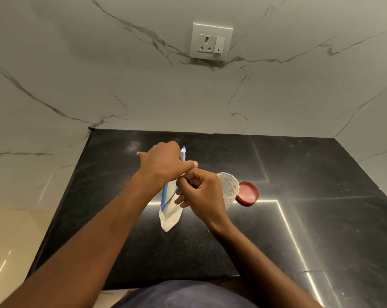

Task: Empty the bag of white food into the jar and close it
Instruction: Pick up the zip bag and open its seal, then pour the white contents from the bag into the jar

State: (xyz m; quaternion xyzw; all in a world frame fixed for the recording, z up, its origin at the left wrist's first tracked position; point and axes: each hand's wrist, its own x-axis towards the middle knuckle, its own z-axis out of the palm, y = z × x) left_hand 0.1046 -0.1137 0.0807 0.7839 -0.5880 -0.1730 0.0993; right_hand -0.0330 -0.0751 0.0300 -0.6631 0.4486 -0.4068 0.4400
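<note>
On the counter (299, 218), I see my left hand (163, 163) and right hand (201, 190) together, both apparently pinching the upright bag (169, 216); right of them, 1 open jar (229, 187), then lid (247, 193) touching it.

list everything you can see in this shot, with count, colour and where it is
bag: 1, white with blue markings, upright on the counter at centre, held near its top by both hands
jar: 1, clear, open, on the counter right of the bag, partly behind the right hand
lid: 1, red, lying on the counter against the jar's right side
counter: 1, black speckled stone, fills the lower half
wall: white marble with grey veins, behind and beside the counter
socket plate: 1, white, one socket and one switch, on the back wall
left hand: 1, grip on the bag's top
right hand: 1, grip on the bag's upper edge
</note>
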